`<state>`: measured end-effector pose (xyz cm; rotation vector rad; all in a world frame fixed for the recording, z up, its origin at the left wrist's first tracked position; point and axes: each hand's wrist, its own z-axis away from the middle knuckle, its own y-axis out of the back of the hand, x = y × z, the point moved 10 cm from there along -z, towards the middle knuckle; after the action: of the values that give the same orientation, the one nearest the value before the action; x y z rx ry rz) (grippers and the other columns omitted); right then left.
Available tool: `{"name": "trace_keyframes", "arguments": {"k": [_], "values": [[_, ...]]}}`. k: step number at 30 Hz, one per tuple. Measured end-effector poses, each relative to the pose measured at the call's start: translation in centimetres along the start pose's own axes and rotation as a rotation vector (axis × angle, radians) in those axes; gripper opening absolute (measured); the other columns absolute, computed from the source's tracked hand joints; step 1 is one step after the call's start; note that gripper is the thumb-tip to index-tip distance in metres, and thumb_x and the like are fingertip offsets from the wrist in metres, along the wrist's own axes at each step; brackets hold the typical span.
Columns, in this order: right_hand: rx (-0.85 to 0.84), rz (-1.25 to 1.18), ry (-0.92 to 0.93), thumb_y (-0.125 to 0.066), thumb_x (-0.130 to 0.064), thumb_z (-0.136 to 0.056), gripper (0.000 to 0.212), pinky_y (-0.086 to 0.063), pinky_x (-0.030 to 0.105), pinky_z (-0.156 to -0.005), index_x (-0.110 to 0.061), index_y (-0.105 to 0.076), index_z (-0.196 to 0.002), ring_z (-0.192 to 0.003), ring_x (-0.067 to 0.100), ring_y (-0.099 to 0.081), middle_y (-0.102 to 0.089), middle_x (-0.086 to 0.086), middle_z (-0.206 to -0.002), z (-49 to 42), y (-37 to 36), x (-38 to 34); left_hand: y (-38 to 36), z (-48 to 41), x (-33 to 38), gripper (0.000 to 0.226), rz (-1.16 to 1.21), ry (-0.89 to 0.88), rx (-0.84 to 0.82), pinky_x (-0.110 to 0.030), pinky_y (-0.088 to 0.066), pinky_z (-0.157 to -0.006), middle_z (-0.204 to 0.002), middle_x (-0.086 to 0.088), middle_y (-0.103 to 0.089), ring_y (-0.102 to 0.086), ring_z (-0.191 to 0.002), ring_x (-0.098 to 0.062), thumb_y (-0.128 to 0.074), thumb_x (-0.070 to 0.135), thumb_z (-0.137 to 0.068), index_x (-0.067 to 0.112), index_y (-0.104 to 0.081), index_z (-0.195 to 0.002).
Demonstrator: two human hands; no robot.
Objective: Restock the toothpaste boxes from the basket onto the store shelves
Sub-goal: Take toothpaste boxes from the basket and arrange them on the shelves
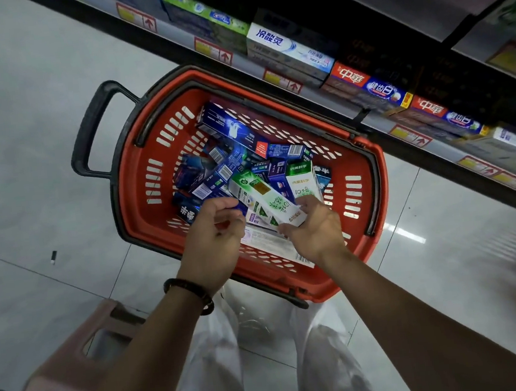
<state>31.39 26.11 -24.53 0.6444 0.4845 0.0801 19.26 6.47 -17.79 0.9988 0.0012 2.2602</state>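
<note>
Right hand (315, 229) grips near end of white-and-green cardboard toothpaste box (265, 199) over red plastic slotted basket (142, 187). Left hand (214, 234) hovers beside, fingers loosely curled, holding nothing. Blue boxes (231, 128) piled inside. Beyond, dark store shelf (353, 113), stocked.

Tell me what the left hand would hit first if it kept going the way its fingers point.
The left hand points up and right into the red basket. It would probably first meet the green-and-white toothpaste box held by the right hand; depth is unclear, so it might pass underneath.
</note>
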Motion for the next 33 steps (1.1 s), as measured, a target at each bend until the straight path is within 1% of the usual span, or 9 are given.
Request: {"name": "trace_keyframes", "arguments": {"k": [2, 6, 8, 14, 17, 21, 25, 28, 33], "values": [[0.003, -0.06, -0.037, -0.092, -0.035, -0.08, 0.067, -0.064, 0.032, -0.08, -0.025, -0.059, -0.137, -0.118, 0.022, -0.065, -0.067, 0.001, -0.134, 1.0, 0.3, 0.4, -0.5, 0.2, 0.1, 0.026, -0.005, 0.013, -0.02, -0.042, -0.06, -0.094, -0.116, 0.006, -0.069, -0.07, -0.108, -0.02, -0.066, 0.014, -0.101, 0.028, -0.063, -0.123], [0.026, -0.142, -0.023, -0.092, -0.03, -0.081, 0.06, -0.046, 0.003, -0.058, -0.028, -0.056, -0.129, -0.107, 0.01, -0.061, -0.063, -0.011, -0.122, 3.8, 1.8, 0.1, -1.6, 0.8, 0.1, 0.029, -0.047, 0.042, -0.057, -0.046, -0.058, -0.098, -0.117, 0.005, -0.069, -0.069, -0.108, -0.017, -0.067, 0.018, -0.1, 0.028, -0.06, -0.126], [0.056, -0.191, 0.009, -0.092, -0.028, -0.082, 0.058, -0.047, 0.001, -0.058, -0.03, -0.052, -0.124, -0.105, 0.004, -0.06, -0.061, -0.014, -0.118, 5.6, 2.8, -0.5, -2.3, 1.3, 0.2, 0.031, -0.082, 0.059, -0.087, -0.049, -0.057, -0.1, -0.118, 0.005, -0.068, -0.068, -0.11, -0.017, -0.069, 0.02, -0.099, 0.027, -0.058, -0.127], [0.148, -0.291, 0.086, -0.092, -0.03, -0.082, 0.058, -0.061, 0.016, -0.071, -0.037, -0.048, -0.118, -0.111, 0.0, -0.065, -0.065, -0.018, -0.118, 9.7, 5.6, -2.7, -3.3, 3.2, 1.9, 0.042, -0.175, 0.083, -0.126, -0.041, -0.052, -0.104, -0.121, 0.005, -0.064, -0.064, -0.115, -0.015, -0.07, 0.032, -0.099, 0.024, -0.048, -0.134], [0.179, -0.32, 0.11, -0.092, -0.03, -0.082, 0.055, -0.056, 0.01, -0.072, -0.036, -0.048, -0.116, -0.106, -0.008, -0.064, -0.068, -0.016, -0.118, 11.5, 7.1, -4.3, -3.0, 4.2, 3.5, 0.051, -0.066, 0.118, -0.08, -0.045, -0.055, -0.102, -0.116, 0.005, -0.07, -0.069, -0.109, -0.016, -0.071, 0.038, -0.098, 0.018, -0.044, -0.136], [0.191, -0.336, 0.144, -0.093, -0.027, -0.081, 0.055, -0.053, 0.009, -0.073, -0.037, -0.049, -0.113, -0.104, -0.019, -0.059, -0.068, -0.018, -0.111, 13.6, 9.5, -6.9, -2.7, 5.7, 6.7, 0.034, 0.056, 0.071, -0.051, -0.042, -0.062, -0.086, -0.098, 0.004, -0.079, -0.077, -0.09, -0.012, -0.067, 0.033, -0.101, 0.016, -0.052, -0.127], [0.2, -0.39, 0.169, -0.094, -0.03, -0.08, 0.054, -0.057, 0.014, -0.073, -0.037, -0.05, -0.111, -0.101, -0.018, -0.061, -0.068, -0.022, -0.107, 15.7, 12.7, -9.7, -1.5, 7.9, 11.7, 0.027, 0.078, -0.026, -0.024, -0.025, -0.062, -0.067, -0.098, 0.005, -0.077, -0.075, -0.082, -0.004, -0.064, 0.033, -0.103, 0.022, -0.053, -0.126], [0.196, -0.443, 0.204, -0.093, -0.026, -0.081, 0.05, -0.052, 0.009, -0.068, -0.034, -0.053, -0.11, -0.097, -0.021, -0.059, -0.066, -0.023, -0.101, 17.6, 15.9, -12.2, -0.4, 9.8, 15.0, 0.027, 0.144, -0.051, -0.029, -0.041, -0.065, -0.08, -0.098, 0.006, -0.08, -0.077, -0.089, -0.009, -0.063, 0.036, -0.104, 0.024, -0.053, -0.126], [0.159, -0.507, 0.241, -0.092, -0.031, -0.083, 0.047, -0.056, 0.015, -0.065, -0.035, -0.055, -0.113, -0.097, -0.009, -0.065, -0.067, -0.024, -0.103, 21.4, 21.4, -15.8, 0.9, 13.8, 21.3, 0.021, 0.187, -0.138, -0.103, -0.05, -0.063, -0.088, -0.108, 0.008, -0.08, -0.078, -0.1, -0.016, -0.059, 0.033, -0.106, 0.025, -0.055, -0.126]]}}
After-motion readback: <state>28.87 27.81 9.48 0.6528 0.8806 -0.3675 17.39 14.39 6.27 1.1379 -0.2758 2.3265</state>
